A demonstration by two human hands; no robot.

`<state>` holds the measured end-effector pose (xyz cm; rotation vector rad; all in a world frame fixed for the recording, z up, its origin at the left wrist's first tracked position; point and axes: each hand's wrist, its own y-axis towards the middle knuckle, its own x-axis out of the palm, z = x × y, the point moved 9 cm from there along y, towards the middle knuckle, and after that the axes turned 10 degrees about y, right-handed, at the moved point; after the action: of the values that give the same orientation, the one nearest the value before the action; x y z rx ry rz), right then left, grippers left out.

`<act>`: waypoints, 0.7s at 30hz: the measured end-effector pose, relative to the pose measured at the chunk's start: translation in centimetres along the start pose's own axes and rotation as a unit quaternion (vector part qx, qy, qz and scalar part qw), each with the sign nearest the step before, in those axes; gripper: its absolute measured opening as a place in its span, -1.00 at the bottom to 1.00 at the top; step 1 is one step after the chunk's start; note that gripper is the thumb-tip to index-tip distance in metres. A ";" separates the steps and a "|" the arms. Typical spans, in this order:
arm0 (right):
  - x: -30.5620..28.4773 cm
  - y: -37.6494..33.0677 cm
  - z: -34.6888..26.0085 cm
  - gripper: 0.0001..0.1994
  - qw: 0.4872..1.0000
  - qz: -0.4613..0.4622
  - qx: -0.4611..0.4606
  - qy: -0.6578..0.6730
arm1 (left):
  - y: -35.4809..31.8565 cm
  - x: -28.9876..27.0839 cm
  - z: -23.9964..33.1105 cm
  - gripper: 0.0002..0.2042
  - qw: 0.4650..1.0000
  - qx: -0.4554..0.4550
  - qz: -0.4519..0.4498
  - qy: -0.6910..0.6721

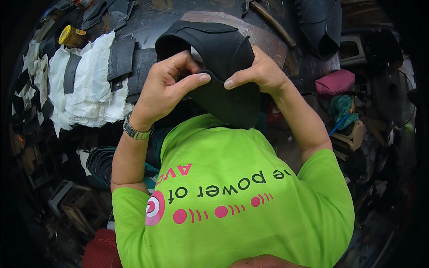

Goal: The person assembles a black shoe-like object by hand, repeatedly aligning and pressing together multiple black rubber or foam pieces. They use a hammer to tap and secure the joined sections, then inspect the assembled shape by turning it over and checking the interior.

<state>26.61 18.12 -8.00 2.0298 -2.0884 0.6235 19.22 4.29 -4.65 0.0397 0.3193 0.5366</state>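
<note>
Left hand (163, 89) and right hand (261, 71): both pinched on the near edge of the black shoe upper (214, 49), thumbs nearly meeting, wrists bent inward above the round dark worktable (161, 18). White cloth (91, 85) with black strips lies left of the upper, yellow-lidded jar (71, 36) beyond it; pink pouch (335, 81) to the right, well apart.

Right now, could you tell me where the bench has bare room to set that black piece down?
The worn brown patch beyond the black shoe upper, short of the wooden-handled tool, is bare. Left is crowded: white cloth, dark strips, yellow-lidded jar. Both left hand and right hand grip the upper.
</note>
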 end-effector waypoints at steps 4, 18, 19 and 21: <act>-0.4 -0.1 0.2 -0.51 1.000 -0.008 -0.002 0.024 | -0.2 0.1 0.4 -0.82 0.998 0.020 0.010 0.055; 0.2 0.4 0.9 -0.44 0.998 -0.034 -0.006 0.047 | -0.3 0.1 -3.1 -0.76 0.986 -0.151 -0.027 -0.072; 0.2 0.4 1.0 -0.44 0.998 -0.034 -0.001 0.058 | -0.1 -0.1 -3.2 -0.75 0.986 -0.148 -0.022 -0.079; 0.1 0.5 1.1 -0.44 0.998 -0.030 0.001 0.059 | 0.1 -0.2 -3.2 -0.74 0.986 -0.143 -0.011 -0.090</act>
<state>26.34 17.58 -9.03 1.9970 -1.9559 0.7175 18.02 4.17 -7.57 -0.1926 0.0647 0.5483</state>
